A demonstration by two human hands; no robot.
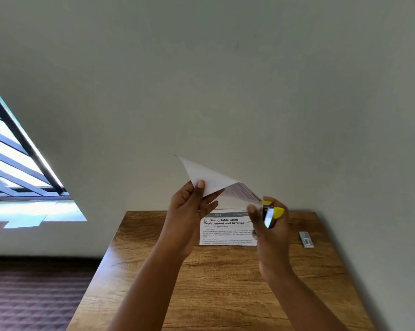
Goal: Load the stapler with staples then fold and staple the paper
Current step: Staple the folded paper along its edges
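Observation:
A folded white paper point(210, 179) is held up in the air above the wooden table point(220, 278). My left hand point(189, 211) pinches its lower left part between thumb and fingers. My right hand point(271, 225) grips a small yellow and metal stapler point(272, 215), whose jaws sit at the paper's lower right edge. The hand and stapler are motion-blurred, so I cannot tell whether the jaws are pressed together. A small grey box of staples point(306, 239) lies on the table at the right.
A printed sheet point(222, 229) headed "Dining Table Cloth Replacement and Arrangement" lies flat at the table's far edge against the pale wall. A barred window point(15, 158) is at the left. Dark carpet point(34, 295) lies left of the table.

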